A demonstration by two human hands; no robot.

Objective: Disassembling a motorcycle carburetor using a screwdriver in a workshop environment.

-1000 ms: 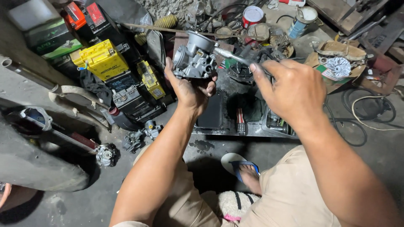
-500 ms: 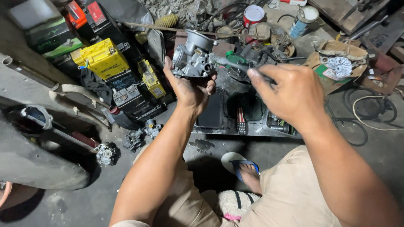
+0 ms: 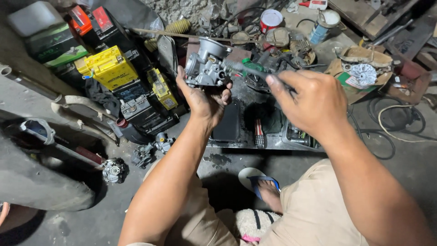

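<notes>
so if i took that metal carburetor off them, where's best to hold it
Probably by the blocky lower body of the carburetor, cupped from beneath as the left hand does. Its round open throat points up and the screwdriver in the right hand comes in from the right, so both stay free.

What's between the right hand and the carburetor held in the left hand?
In the head view, only the tool with a green handle that the right hand holds: its blurred shaft runs to the carburetor, which the left hand grips from below.
</notes>
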